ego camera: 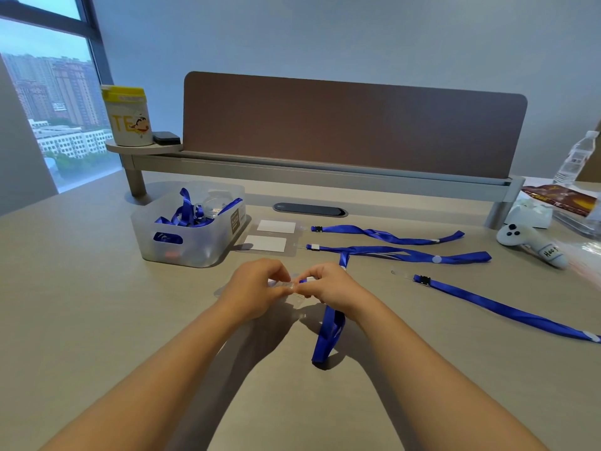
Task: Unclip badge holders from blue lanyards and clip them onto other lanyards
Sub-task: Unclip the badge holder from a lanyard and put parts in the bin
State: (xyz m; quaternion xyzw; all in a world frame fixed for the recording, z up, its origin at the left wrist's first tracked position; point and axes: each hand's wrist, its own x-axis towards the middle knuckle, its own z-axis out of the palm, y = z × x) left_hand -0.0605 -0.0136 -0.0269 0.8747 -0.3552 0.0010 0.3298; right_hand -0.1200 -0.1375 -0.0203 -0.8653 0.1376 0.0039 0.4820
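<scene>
My left hand [257, 291] pinches a clear badge holder [294, 301] just above the table, mostly hidden under my fingers. Touching it, my right hand [331, 288] grips the clip end of a blue lanyard [330, 333] whose loop hangs down onto the table below my wrist. Two clear badge holders with white cards [276, 226] [265, 244] lie behind my hands, each at the clip end of a blue lanyard [387, 235] [406, 254] stretched to the right. A third blue lanyard [507, 309] with a black clip lies alone at the right.
A translucent bin [182, 245] with several blue lanyards and holders stands at the left. A brown desk divider [351, 125] runs along the back, with a cable slot [310, 209] below it. A white controller [527, 239], a water bottle [575, 157] and packets sit at the far right.
</scene>
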